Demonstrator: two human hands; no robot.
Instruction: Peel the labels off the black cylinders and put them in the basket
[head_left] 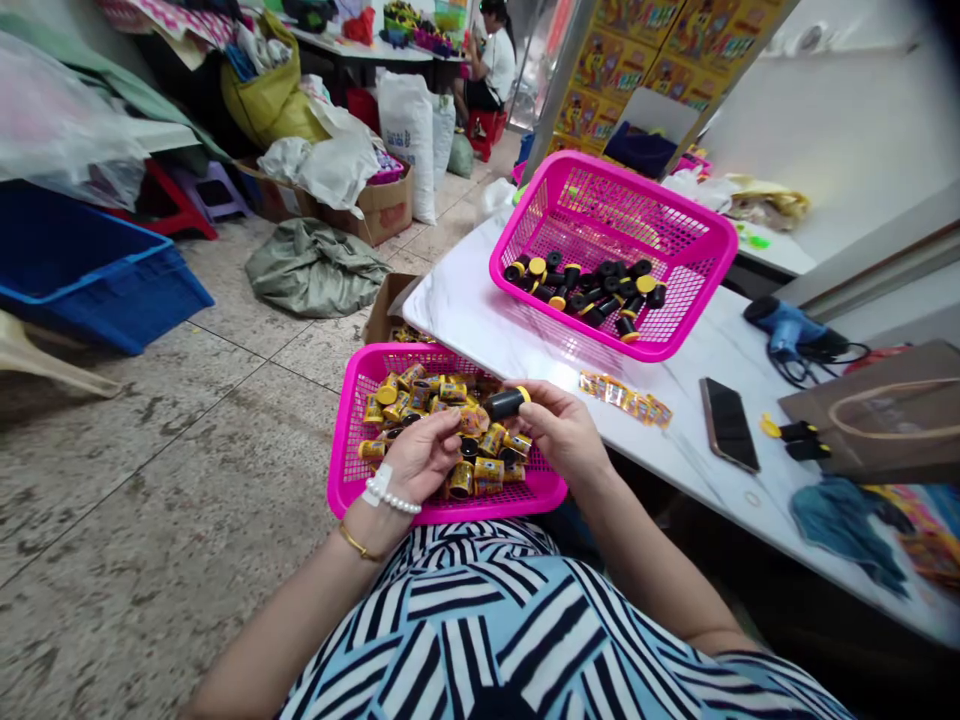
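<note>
In my right hand [566, 425], thumb and fingers grip a small black canister [504, 404] with a yellow cap, held nearly level. My left hand [424, 455] is closed in a pinch just left of it, at the edge of a small printed plastic sleeve [474, 419]. The sleeve and the canister are close together; whether they touch is unclear. Under both hands, a pink basket [339, 480] rests at my lap, full of canisters [489, 472] in yellow printed sleeves. On the table, a second pink basket [675, 335] holds bare black canisters [600, 290] with yellow caps.
A strip of printed sleeves [626, 398] lies on the white table [675, 450], near a phone [729, 424], a blue heat gun [787, 325] and a paper bag [885, 415]. Left on the floor are a blue crate [135, 300] and a grey-green sack [315, 265]. Another person [491, 60] sits far back.
</note>
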